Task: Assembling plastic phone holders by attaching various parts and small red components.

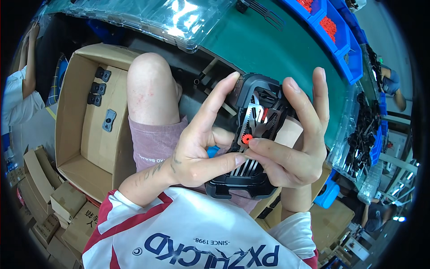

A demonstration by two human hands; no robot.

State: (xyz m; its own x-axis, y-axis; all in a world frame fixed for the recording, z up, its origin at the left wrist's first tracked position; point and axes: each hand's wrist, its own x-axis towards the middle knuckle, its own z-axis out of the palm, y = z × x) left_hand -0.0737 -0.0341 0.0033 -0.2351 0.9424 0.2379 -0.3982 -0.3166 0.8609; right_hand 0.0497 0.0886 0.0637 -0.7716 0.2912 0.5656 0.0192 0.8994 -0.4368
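Observation:
A black plastic phone-holder-like housing (259, 80) is held tilted above my lap. Inside it are silver metal pieces, toothed black strips and several thin metal rods. A small red gear (247, 138) sits on the metal part near its middle. My left hand (197, 152) grips the housing from the left, fingers at its upper edge and thumb across its lower middle. My right hand (295, 143) closes around the right side. One right fingertip touches the gear, and the other fingers extend up along the frame.
An open cardboard box (87, 157) beside my left leg holds several small black parts (109, 120). Ahead is a green worktop (268, 49) with clear plastic trays (179, 22), a black fork-shaped part (268, 15) and blue bins (356, 62) containing red pieces. Other people work at both sides.

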